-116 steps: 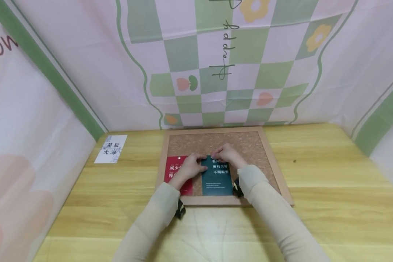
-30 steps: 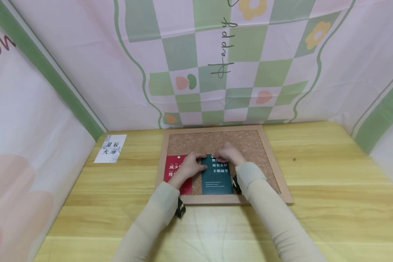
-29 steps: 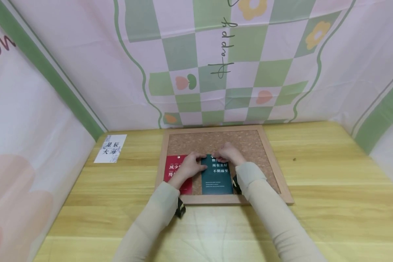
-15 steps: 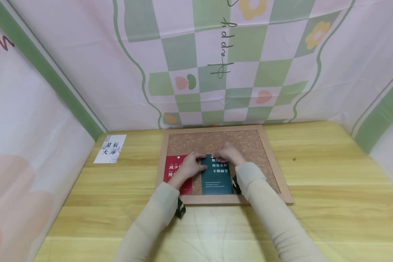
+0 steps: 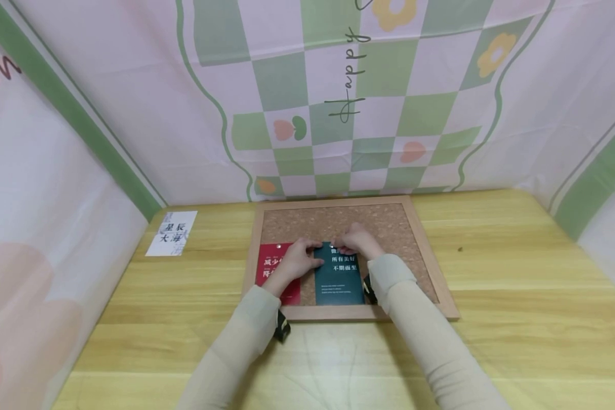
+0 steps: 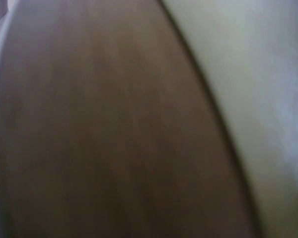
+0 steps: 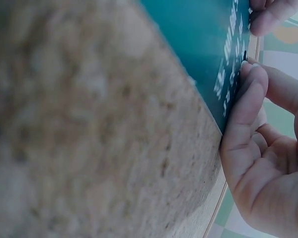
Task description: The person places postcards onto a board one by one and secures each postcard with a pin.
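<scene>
A cork board (image 5: 333,219) in a light wooden frame lies on the table. On its lower middle is a dark teal card (image 5: 340,285) with white print. My left hand (image 5: 296,259) rests across a red card (image 5: 292,296), its spread thumb and forefinger pressing the teal card's upper left part. At that card's top edge my right hand (image 5: 357,239) pinches a small white pushpin (image 5: 332,245) between thumb and finger. The right wrist view shows the curled fingers (image 7: 243,111) close up at the card's edge. A similar pin (image 5: 279,246) holds the red card's top.
A white card (image 5: 171,233) with black characters lies on the wooden table (image 5: 195,319) at the far left. Printed curtains (image 5: 333,102) stand behind and at both sides. A blurred wooden frame strip (image 6: 124,119) fills most of the left wrist view.
Over the last few seconds, my right hand has settled slightly lower around the pin, with its fingers more tucked in. The left hand and both cards stay put.
</scene>
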### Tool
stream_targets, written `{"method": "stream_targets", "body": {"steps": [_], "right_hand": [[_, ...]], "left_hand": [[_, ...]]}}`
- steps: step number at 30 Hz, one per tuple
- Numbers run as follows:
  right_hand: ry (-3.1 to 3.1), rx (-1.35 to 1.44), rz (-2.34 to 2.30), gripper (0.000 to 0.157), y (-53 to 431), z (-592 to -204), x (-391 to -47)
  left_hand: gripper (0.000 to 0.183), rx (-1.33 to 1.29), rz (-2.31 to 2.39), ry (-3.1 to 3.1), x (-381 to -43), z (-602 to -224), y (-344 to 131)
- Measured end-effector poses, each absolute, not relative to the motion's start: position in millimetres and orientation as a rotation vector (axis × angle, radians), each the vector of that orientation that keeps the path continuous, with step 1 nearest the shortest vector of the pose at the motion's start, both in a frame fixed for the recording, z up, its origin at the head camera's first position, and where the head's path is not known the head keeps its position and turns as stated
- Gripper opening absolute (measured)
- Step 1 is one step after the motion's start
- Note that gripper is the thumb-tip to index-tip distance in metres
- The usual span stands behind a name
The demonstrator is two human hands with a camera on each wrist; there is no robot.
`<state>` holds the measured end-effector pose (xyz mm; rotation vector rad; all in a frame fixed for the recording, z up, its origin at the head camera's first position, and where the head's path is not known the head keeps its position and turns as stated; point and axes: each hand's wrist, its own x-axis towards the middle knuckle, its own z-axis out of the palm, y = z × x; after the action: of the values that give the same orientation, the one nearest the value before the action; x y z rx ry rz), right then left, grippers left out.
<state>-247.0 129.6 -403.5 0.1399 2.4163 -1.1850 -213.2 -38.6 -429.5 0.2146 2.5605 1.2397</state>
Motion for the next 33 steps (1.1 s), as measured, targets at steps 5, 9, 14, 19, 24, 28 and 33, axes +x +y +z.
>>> {"method": "stream_targets", "body": {"steps": [5, 9, 14, 19, 24, 28, 33], "right_hand": [[2.423, 0.140, -1.169, 0.022, 129.9, -404.2, -247.5], [2.427, 0.129, -1.167, 0.021, 130.4, -403.4, -246.7], [2.421, 0.124, -1.174, 0.020, 130.8, -403.0, -246.4], [2.414, 0.119, -1.176, 0.020, 130.5, -402.2, -247.0], [2.424, 0.103, -1.167, 0.020, 130.6, -402.6, -247.0], [2.417, 0.114, -1.171, 0.019, 130.2, -401.9, -246.3], [2.407, 0.144, -1.180, 0.017, 129.1, -401.2, -245.2]], "left_hand": [[0.040, 0.212, 1.245, 2.559, -213.6, -430.4, -38.2], [0.039, 0.215, 1.248, 2.558, -213.3, -430.3, -38.3], [0.040, 0.211, 1.240, 2.561, -213.3, -429.5, -38.1], [0.040, 0.206, 1.242, 2.559, -213.3, -429.5, -38.1], [0.040, 0.197, 1.245, 2.551, -213.7, -429.8, -38.0], [0.040, 0.201, 1.229, 2.562, -214.2, -430.3, -37.9], [0.040, 0.210, 1.225, 2.566, -214.6, -431.3, -37.9]]}}
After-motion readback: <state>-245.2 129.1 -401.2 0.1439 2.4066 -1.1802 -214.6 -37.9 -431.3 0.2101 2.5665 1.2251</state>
